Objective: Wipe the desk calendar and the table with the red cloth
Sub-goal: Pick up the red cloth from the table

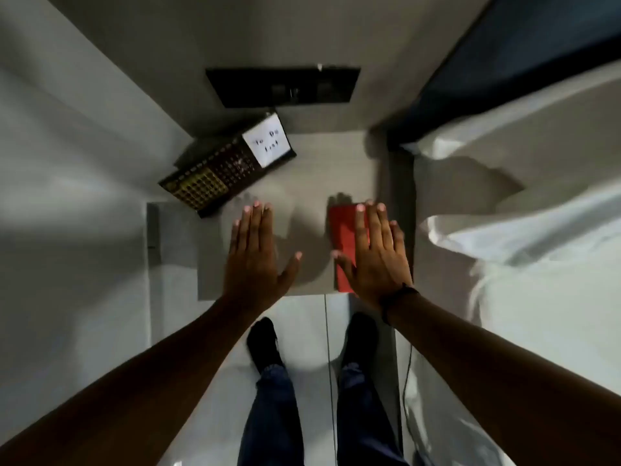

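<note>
Seen from above, a person stands at a small grey table (312, 169) with both hands stretched out flat over its top. The left hand (253, 255) is spread wide, fingers straight and thumb out to the side, palm down over the bare middle of the table and holding nothing. The right hand (374, 253) is likewise open and flat, its fingers lying along the red cloth (346, 237), which is folded into a long narrow strip near the table's right edge; the palm covers the cloth's right side, and whether it presses down or only hovers cannot be told. A dark band (400, 294) circles the right wrist.

The desk calendar (218, 173) sits at the table's far left corner, turned at an angle, dark with a gold grid of dates. A white note (267, 144) lettered "To Do List" is on its far end. The left fingertips lie just short of the calendar's near edge, apart from it.

Behind the table a black panel (284, 87) is set on the wall. White bedding (521, 203) fills the right of the frame. Below the table edge, blue trousers (275, 415) and dark feet stand on a pale floor.
</note>
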